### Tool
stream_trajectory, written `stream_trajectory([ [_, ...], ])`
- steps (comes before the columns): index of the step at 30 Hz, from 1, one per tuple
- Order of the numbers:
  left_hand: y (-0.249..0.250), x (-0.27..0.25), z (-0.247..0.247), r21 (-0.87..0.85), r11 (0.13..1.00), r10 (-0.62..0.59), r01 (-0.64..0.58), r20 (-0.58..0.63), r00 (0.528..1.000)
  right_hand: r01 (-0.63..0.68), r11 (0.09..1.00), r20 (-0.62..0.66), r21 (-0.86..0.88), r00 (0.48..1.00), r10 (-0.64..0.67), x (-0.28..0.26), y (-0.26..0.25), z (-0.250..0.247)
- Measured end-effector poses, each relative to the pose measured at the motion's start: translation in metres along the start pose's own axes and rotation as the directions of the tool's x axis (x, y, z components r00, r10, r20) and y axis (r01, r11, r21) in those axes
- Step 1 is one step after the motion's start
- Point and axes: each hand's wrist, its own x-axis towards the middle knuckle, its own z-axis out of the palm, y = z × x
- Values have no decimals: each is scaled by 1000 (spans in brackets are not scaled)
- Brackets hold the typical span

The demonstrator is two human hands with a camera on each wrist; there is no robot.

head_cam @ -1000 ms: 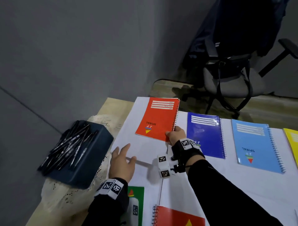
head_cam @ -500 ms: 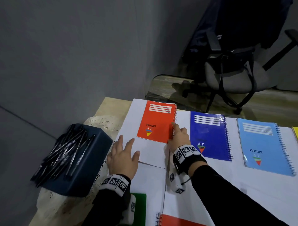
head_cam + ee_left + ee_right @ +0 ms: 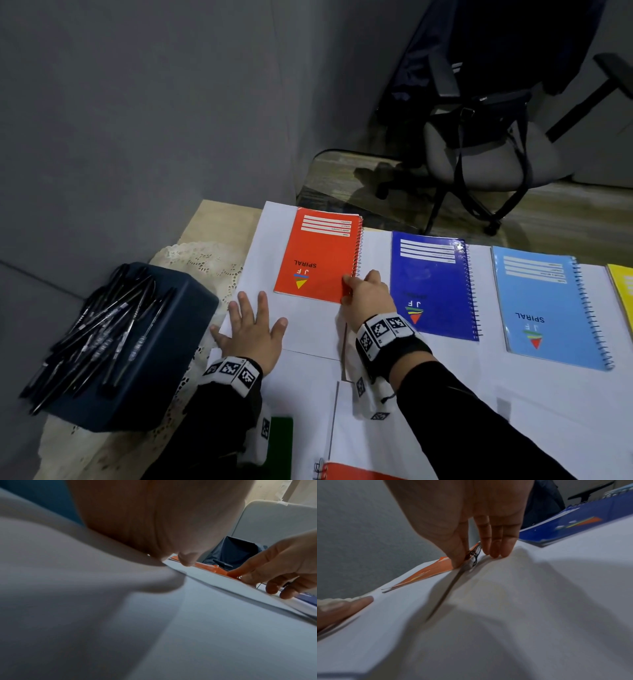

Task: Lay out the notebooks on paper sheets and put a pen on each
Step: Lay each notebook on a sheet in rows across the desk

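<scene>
An orange spiral notebook [image 3: 318, 255] lies on a white paper sheet [image 3: 263, 260] at the table's far left. My right hand [image 3: 358, 277] pinches its near right corner, thumb on the cover and fingers past the spiral [image 3: 475, 552]. My left hand [image 3: 253, 318] rests flat with spread fingers on the same sheet, just short of the notebook. A dark blue notebook [image 3: 431, 284], a light blue one [image 3: 548, 308] and a yellow one [image 3: 623, 287] lie in a row to the right on paper. Several black pens [image 3: 102, 329] lie on a dark blue box [image 3: 171, 359] to the left.
A green notebook [image 3: 281, 442] and another orange one [image 3: 356, 474] show at the near edge under my arms. A lace cloth [image 3: 202, 260] lies under the box. An office chair [image 3: 486, 150] stands beyond the table's far edge; a grey wall is on the left.
The orange notebook has slid away from me and turned straighter on its sheet, with my right hand on its corner. My left hand has stayed flat on the paper.
</scene>
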Motion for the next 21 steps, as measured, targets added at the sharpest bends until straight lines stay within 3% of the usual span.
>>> stream_trajectory([
  [7, -3, 0, -7, 11, 1000, 12, -12, 29, 1000, 21, 996, 73, 82, 997, -27, -8, 2, -9],
  [11, -4, -5, -14, -1, 1000, 26, -26, -13, 1000, 44, 993, 69, 113, 996, -52, -26, 12, -19],
  [17, -18, -41, -15, -132, 984, 87, -123, -251, 964, 78, 990, 94, 120, 992, -90, -72, 16, -12],
  [21, -43, -73, -6, -278, 955, -1, -104, -356, 934, 181, 977, 123, 116, 973, -194, -116, 8, -1],
])
